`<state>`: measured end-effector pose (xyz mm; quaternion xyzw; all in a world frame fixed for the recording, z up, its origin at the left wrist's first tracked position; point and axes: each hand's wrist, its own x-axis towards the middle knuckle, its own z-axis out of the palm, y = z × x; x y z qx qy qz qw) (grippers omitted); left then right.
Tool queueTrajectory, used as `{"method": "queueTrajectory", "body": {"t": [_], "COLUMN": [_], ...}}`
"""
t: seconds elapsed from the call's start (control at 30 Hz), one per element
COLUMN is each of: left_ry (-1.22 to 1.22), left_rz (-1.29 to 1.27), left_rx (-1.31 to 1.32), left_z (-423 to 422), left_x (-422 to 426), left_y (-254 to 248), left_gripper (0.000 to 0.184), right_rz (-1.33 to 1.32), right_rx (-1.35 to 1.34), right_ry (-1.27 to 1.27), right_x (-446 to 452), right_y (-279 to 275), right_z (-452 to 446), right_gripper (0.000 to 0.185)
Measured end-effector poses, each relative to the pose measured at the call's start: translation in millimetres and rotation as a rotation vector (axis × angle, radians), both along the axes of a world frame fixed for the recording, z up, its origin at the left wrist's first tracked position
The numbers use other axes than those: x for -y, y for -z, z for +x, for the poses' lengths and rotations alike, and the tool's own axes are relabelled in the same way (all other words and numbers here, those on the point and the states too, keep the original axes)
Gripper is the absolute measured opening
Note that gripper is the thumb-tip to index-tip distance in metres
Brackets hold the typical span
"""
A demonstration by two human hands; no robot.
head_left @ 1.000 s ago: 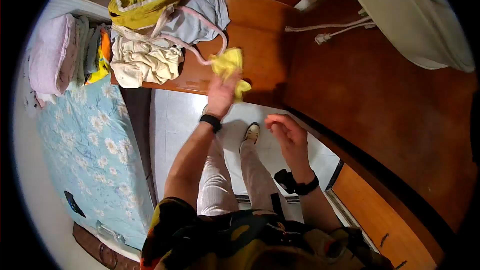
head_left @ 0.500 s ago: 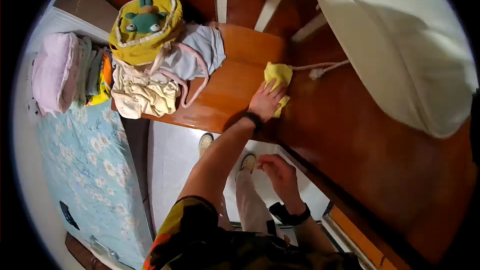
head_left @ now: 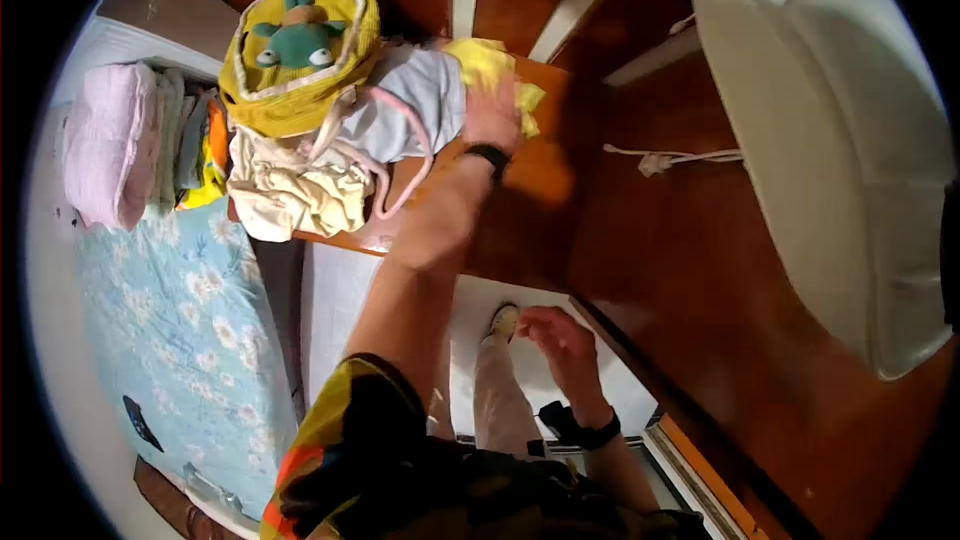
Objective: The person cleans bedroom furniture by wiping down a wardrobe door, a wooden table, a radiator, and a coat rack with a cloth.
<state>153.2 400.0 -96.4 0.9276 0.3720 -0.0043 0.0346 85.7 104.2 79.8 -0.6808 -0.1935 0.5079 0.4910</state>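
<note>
My left hand (head_left: 492, 118), slightly blurred and with a black band at the wrist, presses a yellow cloth (head_left: 483, 60) against the far part of the brown wooden surface (head_left: 510, 210). A light grey cloth (head_left: 405, 100) lies right beside it on the left. Over the floor, in front of my body, hangs my right hand (head_left: 562, 342), loosely curved with nothing in it. Its wrist carries a black band and a small dark device.
A yellow bag (head_left: 300, 105) with a green plush figure, a pink strap (head_left: 415, 125) and cream cloth (head_left: 300, 190) lie left. A floral bed (head_left: 190, 340) holds folded textiles (head_left: 110, 145). White cords (head_left: 680, 156) lie near a large pale cover (head_left: 820, 160) at right.
My left hand and the yellow cloth went right across the wood, then back left and away from me, to beside the grey cloth. My right hand stays over the floor.
</note>
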Motion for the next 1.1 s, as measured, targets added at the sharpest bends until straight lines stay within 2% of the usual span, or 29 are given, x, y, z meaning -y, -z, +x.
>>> {"method": "queueTrajectory", "body": {"t": [0.03,0.07,0.1,0.13,0.2,0.27,0.3,0.33,0.4,0.47,0.5,0.53,0.6,0.67,0.73,0.77,0.9,0.93,1.0,1.03,1.07,1.1], "left_ry": [0.150,0.264,0.259,0.415,0.461,0.302,0.185,0.111,0.074,0.112,0.209,0.254,0.265,0.178,0.079,0.051,-0.026,-0.043,-0.036,-0.101,-0.143,-0.284], "left_rz": [0.119,-0.039,-0.043,-0.195,-0.263,-0.101,-0.037,-0.058,-0.058,-0.109,-0.031,-0.158,-0.268,-0.287,-0.248,-0.200,-0.147,-0.168,-0.186,-0.277,-0.247,-0.231], "left_rx": [-0.022,-0.102,-0.224,0.097,0.063,0.127,0.094,0.152,-0.037,-0.048,-0.120,0.055,0.164,0.223,0.187,0.195,0.182,0.316,0.480,0.610,0.621,0.674], "left_z": [2,-2,1,-20,-34,-49,-58,-67,-77,-91,-103,-119,-152,-187,-221,-237,-289,-298,-312,-316,-326,-337], "left_x": [25,52,84,100,96,76,63,49,49,70,85,96,102,100,90,83,56,51,42,37,31,28], "left_y": [15,-13,9,3,-3,5,-9,-8,-14,-18,-22,-15,-29,-25,-35,-30,-37,-35,-36,-51,-61,-74], "left_gripper": [0.064,0.065,0.064,0.063,0.065,0.067,0.067,0.066,0.065,0.065,0.067,0.066,0.065,0.065,0.060,0.059,0.056,0.048,0.033,0.025,0.017,0.017], "right_rz": [-0.001,-0.002,0.036,0.030,-0.014,0.027,0.071,0.117,0.120,0.156,0.135,0.141,0.159,0.175,0.219,0.264,0.231,0.239,0.391,0.408,0.416,0.403], "right_rx": [-0.008,-0.014,-0.036,-0.039,0.010,0.021,0.033,0.042,0.041,0.067,0.080,0.077,0.208,0.156,0.308,0.289,0.447,0.443,0.662,0.791,0.788,0.853], "right_ry": [0.030,0.060,0.081,0.075,0.032,0.031,0.061,0.090,0.083,0.136,0.103,0.088,0.016,0.010,-0.030,-0.053,-0.095,-0.102,-0.079,-0.103,-0.107,-0.115], "right_x": [-5,-8,-9,-13,-24,-29,-31,-34,-44,-59,-70,-80,-99,-118,-137,-143,-200,-216,-252,-271,-287,-305], "right_y": [-2,-3,3,-1,-13,-13,-8,-7,-8,-10,-17,-18,-16,-16,-10,4,-31,-30,-29,-23,-20,-23], "right_z": [0,-1,-1,1,6,9,10,11,13,11,12,10,4,-2,-5,-1,-9,-11,-12,-11,-8,-9], "right_gripper": [0.021,0.022,0.021,0.021,0.021,0.020,0.020,0.021,0.021,0.020,0.021,0.021,0.023,0.023,0.026,0.032,0.044,0.044,0.046,0.050,0.050,0.052]}}
